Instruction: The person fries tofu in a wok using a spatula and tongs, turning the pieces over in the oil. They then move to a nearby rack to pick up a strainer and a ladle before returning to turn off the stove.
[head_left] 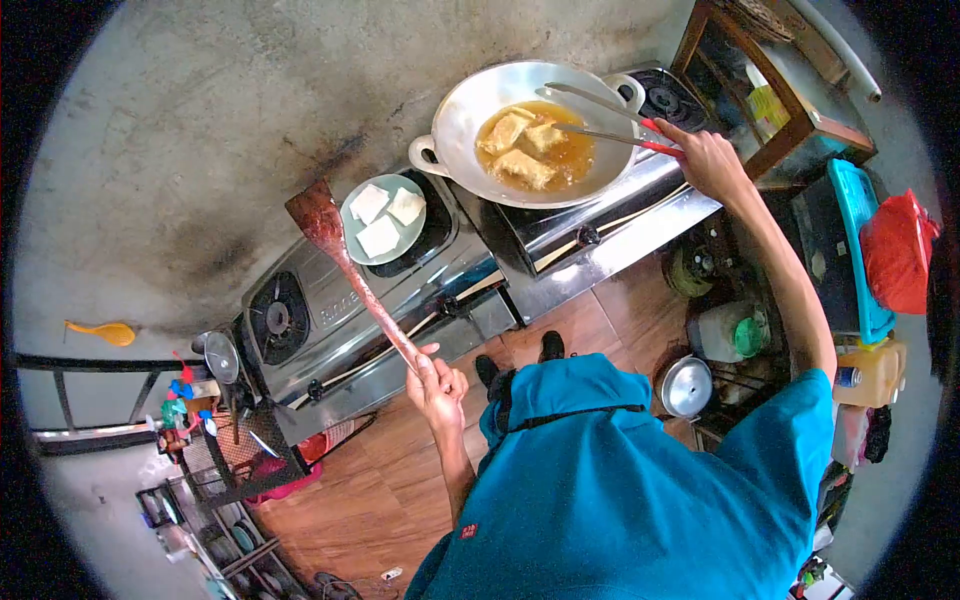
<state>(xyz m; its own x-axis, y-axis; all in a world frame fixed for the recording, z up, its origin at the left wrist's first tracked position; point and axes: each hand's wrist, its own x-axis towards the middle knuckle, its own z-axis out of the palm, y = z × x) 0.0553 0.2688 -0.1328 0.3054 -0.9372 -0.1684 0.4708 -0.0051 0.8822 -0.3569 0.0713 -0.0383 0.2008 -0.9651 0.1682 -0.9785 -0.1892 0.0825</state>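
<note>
The person's right hand [708, 165] grips tongs [610, 137] with the fingers closed around their red handles; the two metal arms stand apart and reach in over the right side of a wide wok [460, 135]. Golden pieces [522, 170] lie in bubbling oil [570, 165] at the bottom of the wok, with its sloping wall all around the pool. The left hand [440, 392] has its fingers curled round the lower handle of a wooden spatula [360, 283] — held in front of the stove's [480, 275] near edge, its dark blade slanting far and left. That blade is right beside the left rim of a pale plate [411, 236] bearing white pieces [378, 238]; whether they touch cannot be told. Only a narrow gap parts the plate from the wok's left handle, while the right handle points toward a burner [668, 97] and a wood-framed cabinet [790, 140], which bounds the right side. The far wall [250, 120] closes off the back of the stove. Another burner [278, 317] sits at the left, and a tiled floor [390, 480] — with a round metal lid [686, 387] at the right — spreads on the near side.
</note>
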